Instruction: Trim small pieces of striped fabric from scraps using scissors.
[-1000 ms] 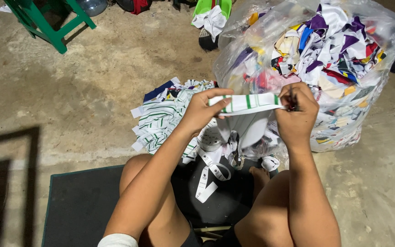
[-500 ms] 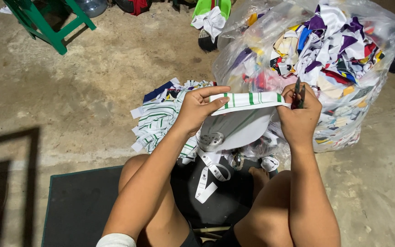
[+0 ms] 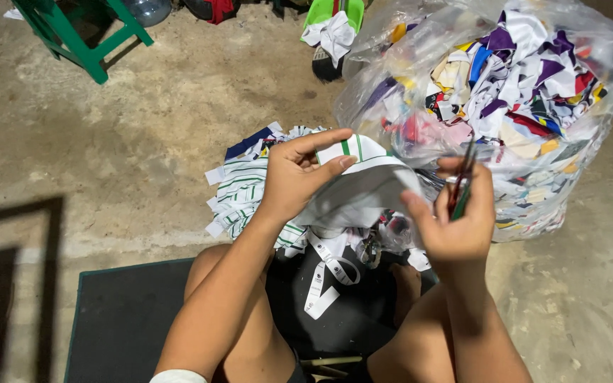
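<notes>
Nearest the camera are the person's 2 bare knees, drawn up over a dark floor mat (image 3: pixel 122 319), with a loose white fabric strip (image 3: pixel 324 276) curling down between them.

Above the knees, the left hand (image 3: pixel 296 177) is closed in a pinch — thumb on the near face, fingers curled over the top edge — on a curved white fabric piece with green stripes (image 3: pixel 360 181). The piece bows out from that hand toward the right, so it lies between the 2 hands, its right-hand edge reaching the thumb of the right hand (image 3: pixel 455 220). That hand is curled shut around a small pair of scissors with red-and-green handles (image 3: pixel 460 188), which stands nearly upright out of the fist, just beside the end of the fabric; whether the blades touch the cloth cannot be made out.

Beyond and below the held piece, a pile of green-striped white scraps (image 3: pixel 239 191) lies on the concrete floor (image 3: pixel 108 142), left of the left wrist. Behind the right hand bulges a big clear plastic bag (image 3: pixel 604 92) stuffed with cloth offcuts in many colours.

Farther off, a green stool (image 3: pixel 86 35) stands at the top left, and a green dustpan (image 3: pixel 335 14) with white cloth in it rests near the top edge.
</notes>
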